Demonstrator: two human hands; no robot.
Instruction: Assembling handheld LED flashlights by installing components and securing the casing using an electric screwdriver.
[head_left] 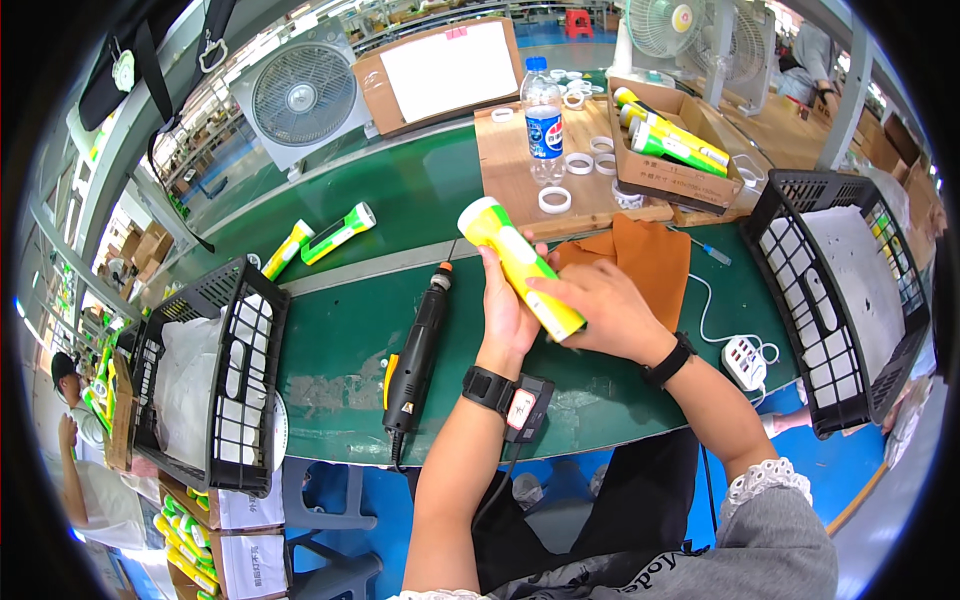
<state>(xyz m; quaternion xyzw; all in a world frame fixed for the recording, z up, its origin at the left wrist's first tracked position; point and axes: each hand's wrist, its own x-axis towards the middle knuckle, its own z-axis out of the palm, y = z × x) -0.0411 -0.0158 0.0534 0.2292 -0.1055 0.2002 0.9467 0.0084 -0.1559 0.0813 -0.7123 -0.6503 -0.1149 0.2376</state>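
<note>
A yellow, green and white flashlight (pixel 518 268) is held tilted above the green workbench, its white head toward the upper left. My left hand (pixel 507 315) is closed round its underside, partly hidden behind the body. Over the lower end, my right hand (pixel 612 308) grips with the fingers lying across the barrel. An orange cloth (pixel 655 262) lies on the bench behind my right hand. To the left of my left hand is a black electric screwdriver (pixel 414 350) with an orange collar, its bit pointing away from me. A small black box (pixel 533 408) on a cable sits beside my left wrist.
Black crates stand left (pixel 262 375) and right (pixel 800 290). Two flashlights (pixel 337 234) lie at the far left. Behind are a bottle (pixel 545 130), white rings (pixel 554 201) and a carton (pixel 665 180) of flashlights. A white USB charger (pixel 743 362) with cable sits right.
</note>
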